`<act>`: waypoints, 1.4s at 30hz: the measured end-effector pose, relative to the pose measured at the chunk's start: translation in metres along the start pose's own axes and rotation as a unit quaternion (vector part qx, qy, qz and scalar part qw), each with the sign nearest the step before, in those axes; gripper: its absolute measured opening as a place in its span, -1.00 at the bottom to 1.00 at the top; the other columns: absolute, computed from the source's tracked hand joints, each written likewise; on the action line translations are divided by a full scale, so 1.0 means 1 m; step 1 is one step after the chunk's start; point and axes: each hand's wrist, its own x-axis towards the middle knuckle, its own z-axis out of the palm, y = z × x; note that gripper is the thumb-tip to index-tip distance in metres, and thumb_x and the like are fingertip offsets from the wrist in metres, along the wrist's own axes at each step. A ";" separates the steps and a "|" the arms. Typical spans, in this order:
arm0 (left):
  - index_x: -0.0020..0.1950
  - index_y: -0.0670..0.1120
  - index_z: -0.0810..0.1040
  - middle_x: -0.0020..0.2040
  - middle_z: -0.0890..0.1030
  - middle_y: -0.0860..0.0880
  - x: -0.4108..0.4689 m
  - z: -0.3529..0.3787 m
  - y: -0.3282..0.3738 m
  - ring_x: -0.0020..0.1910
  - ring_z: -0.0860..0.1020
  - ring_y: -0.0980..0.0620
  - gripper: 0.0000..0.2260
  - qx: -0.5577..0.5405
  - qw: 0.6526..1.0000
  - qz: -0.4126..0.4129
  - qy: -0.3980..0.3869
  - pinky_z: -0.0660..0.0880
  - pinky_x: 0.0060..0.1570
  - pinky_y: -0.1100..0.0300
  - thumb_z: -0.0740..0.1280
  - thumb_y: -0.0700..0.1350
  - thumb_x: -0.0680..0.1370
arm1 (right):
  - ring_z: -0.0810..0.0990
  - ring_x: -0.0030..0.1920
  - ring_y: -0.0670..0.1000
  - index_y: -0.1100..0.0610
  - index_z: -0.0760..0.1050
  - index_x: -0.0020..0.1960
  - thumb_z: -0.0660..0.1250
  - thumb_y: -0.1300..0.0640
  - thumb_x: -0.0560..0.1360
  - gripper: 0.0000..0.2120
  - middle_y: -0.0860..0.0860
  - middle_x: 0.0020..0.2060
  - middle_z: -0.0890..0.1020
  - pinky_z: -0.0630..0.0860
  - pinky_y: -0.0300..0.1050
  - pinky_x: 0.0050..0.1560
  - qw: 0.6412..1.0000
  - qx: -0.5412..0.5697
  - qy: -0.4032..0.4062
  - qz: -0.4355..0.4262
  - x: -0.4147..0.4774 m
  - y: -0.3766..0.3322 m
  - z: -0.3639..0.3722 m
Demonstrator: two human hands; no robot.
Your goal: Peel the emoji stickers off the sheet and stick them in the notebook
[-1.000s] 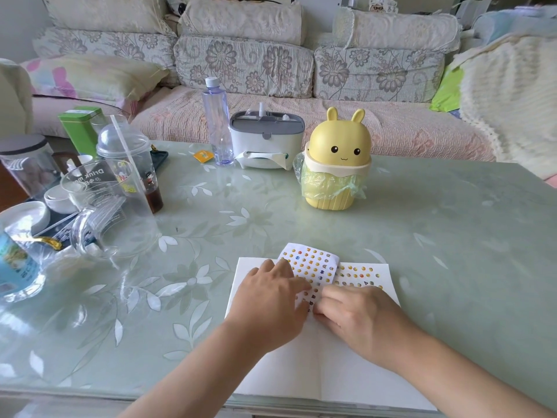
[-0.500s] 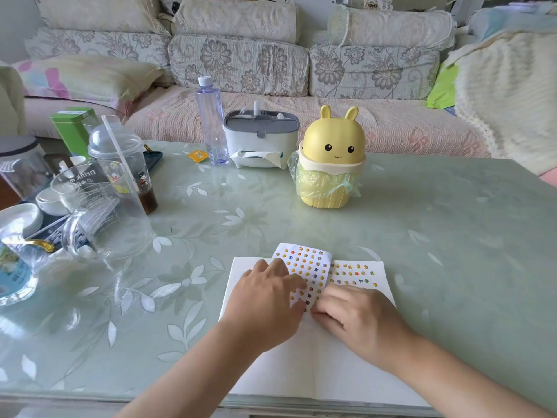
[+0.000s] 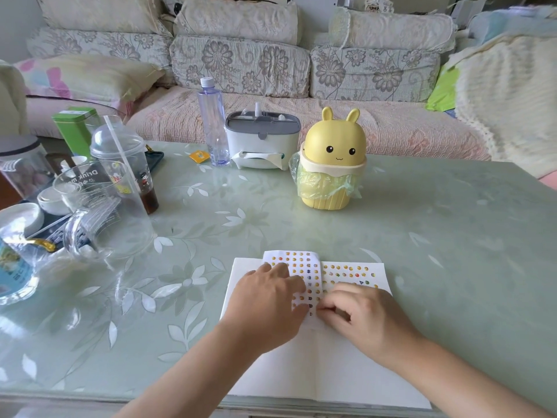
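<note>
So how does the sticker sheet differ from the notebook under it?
The sticker sheet is narrow and packed with emoji; the notebook is wider, mostly blank, with stickers only along its far right. The sheet's far end curls up; the notebook lies flat. Both are white paper.

The left hand lies over the left part of the sticker sheet on the notebook, hiding the rows beneath it. The right hand covers the lower rows of stickers on the notebook's right page. Its curled fingertips meet the sheet's lower edge, but whether they pinch a sticker cannot be told. The emoji faces are too small to read. Both forearms cross the notebook's near part and run off the bottom edge. Far left of the notebook, a clear container with a blue label is cut by the frame's edge.
</note>
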 end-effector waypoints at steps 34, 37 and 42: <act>0.36 0.22 0.52 0.33 0.41 0.19 0.008 0.004 -0.001 0.33 0.32 0.10 -0.69 -0.049 0.998 0.032 -0.032 0.39 0.21 0.19 0.21 0.08 0.62 | 0.38 -0.39 -0.08 -0.01 0.51 -0.30 0.52 0.25 0.37 -0.75 -0.13 -0.36 0.49 0.42 -0.15 -0.44 0.997 -0.059 0.012 0.037 -0.005 0.031 -0.025; 0.35 0.21 0.53 0.33 0.42 0.18 0.009 0.004 0.000 0.33 0.32 0.10 -0.69 -0.051 0.998 0.029 -0.030 0.39 0.19 0.20 0.21 0.08 0.63 | 0.34 -0.36 -0.06 -0.01 0.52 -0.30 0.48 0.20 0.39 -0.80 -0.12 -0.37 0.46 0.43 -0.11 -0.47 0.997 -0.073 -0.013 0.037 0.000 0.025 -0.023; 0.36 0.22 0.52 0.33 0.40 0.19 0.009 0.004 0.000 0.32 0.32 0.11 -0.69 -0.048 0.998 0.027 -0.034 0.37 0.20 0.21 0.20 0.08 0.63 | 0.51 -0.17 -0.20 -0.09 0.64 -0.21 0.44 0.02 0.49 -0.89 -0.22 -0.25 0.57 0.49 -0.15 -0.14 0.979 0.007 -0.143 0.144 0.011 0.026 -0.034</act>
